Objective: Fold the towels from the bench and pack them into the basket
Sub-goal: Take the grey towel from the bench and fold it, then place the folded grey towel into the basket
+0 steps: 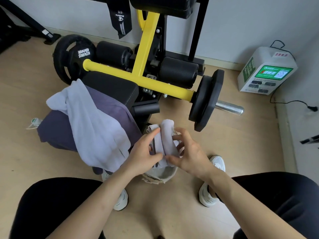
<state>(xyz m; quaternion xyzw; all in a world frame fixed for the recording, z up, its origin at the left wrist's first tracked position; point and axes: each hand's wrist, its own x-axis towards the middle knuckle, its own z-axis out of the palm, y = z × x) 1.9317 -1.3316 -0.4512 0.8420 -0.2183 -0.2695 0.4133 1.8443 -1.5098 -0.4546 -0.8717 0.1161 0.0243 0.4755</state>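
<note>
Over woven basket [165,176] | both hands grip rolled terry towel [168,140]

Yellow crossbar [165,87] carries 2 black weights: the HAMMER STRENGTH plate [74,57] on the left end and a plain plate [206,99] on the right, with a chrome sleeve [229,107] poking out past it. 2 foam rollers [177,71] sit just behind the bar. A white charging box [265,69] with a green screen stands on the wood floor [233,152] by the wall, with a black cable [293,102] trailing beside it, and a black wrist wrap [120,21] hangs up top.

A gym — yellow-framed weight machine [146,49], black plates [205,99], padded bench [112,87].
</note>
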